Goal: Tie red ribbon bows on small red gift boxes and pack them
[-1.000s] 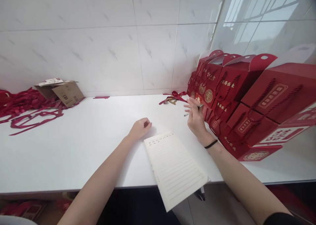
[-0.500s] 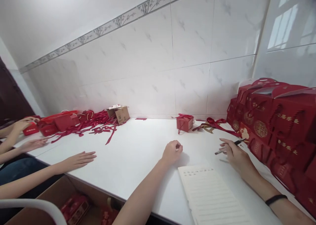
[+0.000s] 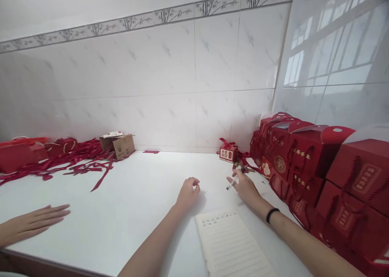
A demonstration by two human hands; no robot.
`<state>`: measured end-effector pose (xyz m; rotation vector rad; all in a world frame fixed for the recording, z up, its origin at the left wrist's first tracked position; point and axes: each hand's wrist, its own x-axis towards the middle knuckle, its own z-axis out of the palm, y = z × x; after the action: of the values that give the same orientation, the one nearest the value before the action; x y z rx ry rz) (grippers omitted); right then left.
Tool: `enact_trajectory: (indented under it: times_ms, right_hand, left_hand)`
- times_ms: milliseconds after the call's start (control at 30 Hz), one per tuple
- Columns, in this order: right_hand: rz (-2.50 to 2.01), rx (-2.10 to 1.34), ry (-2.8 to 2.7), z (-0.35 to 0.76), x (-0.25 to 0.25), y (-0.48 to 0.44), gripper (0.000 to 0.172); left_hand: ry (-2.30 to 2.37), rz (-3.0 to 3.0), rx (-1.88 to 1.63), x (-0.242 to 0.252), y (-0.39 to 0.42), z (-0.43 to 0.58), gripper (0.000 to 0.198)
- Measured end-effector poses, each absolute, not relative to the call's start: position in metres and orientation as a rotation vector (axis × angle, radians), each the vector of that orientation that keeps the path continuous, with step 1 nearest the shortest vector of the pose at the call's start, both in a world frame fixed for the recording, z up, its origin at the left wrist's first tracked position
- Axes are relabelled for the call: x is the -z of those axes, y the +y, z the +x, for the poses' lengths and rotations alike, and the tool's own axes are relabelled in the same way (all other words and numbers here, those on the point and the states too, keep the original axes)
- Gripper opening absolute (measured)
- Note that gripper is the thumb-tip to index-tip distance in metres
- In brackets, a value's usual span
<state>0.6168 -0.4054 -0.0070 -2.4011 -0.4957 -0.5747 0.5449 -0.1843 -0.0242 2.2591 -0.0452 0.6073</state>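
Note:
My left hand (image 3: 188, 194) rests on the white table with its fingers curled; what it holds, if anything, I cannot make out. A pen (image 3: 233, 182) is held in my right hand (image 3: 245, 188), which hovers over the table and wears a black band at the wrist. Below and between the hands lies a lined notepad (image 3: 232, 244), with handwriting along its top. Behind my right hand is a small red box (image 3: 227, 152) with a ribbon bow and a pale label. Loose ribbons (image 3: 244, 159) lie beside it.
Red gift boxes (image 3: 306, 155) with rope handles are stacked along the right. At the back left are a heap of red ribbons (image 3: 82, 153), a cardboard box (image 3: 123, 146) and red bags (image 3: 21, 153). Another person's hand (image 3: 42, 222) lies flat at the left.
The view has turned right, so the person's other hands at the far left have gone out of sight. The small box now shows its labelled front. My right hand has moved closer to it.

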Motion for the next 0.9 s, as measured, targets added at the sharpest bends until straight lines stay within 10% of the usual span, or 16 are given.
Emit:
enact_trajectory:
  times_ms: [900]
  right_hand:
    - [-2.341, 0.736, 0.134, 0.805, -0.015, -0.312, 0.058]
  left_hand:
    - [-0.237, 2.499, -0.297, 0.034, -0.194, 0.553, 0.038]
